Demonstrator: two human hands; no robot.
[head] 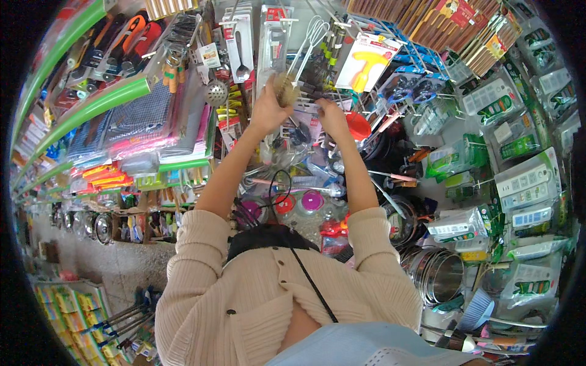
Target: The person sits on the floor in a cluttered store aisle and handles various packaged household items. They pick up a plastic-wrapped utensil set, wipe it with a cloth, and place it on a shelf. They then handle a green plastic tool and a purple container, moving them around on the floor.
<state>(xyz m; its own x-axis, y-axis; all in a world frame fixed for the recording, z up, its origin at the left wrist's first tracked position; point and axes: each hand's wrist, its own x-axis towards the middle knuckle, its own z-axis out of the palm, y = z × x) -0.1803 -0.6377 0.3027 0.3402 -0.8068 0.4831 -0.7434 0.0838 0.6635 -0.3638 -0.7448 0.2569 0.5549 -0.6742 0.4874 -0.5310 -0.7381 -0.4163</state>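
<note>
My left hand [271, 110] is raised at the hanging display, with its fingers around a blurred tan bristly thing [286, 91], perhaps a brush. A wire whisk [311, 39] hangs just above it. To the right, my right hand [330, 114] reaches to the pegs beside a clear pack with a pink card [313, 126]; whether its fingers grip the pack is unclear. A red round utensil [358, 126] hangs right of that hand. A carded metal spoon [242, 59] and a yellow tool on a white card [366, 64] hang above.
Folded checked cloths [142, 114] lie on a green-edged shelf at the left. Packaged power strips [526, 187] hang at the right, above a light blue brush [477, 309]. Lidded jars [312, 201] and stacked metal rings [435, 274] are lower down. A black cord [311, 283] hangs before my body.
</note>
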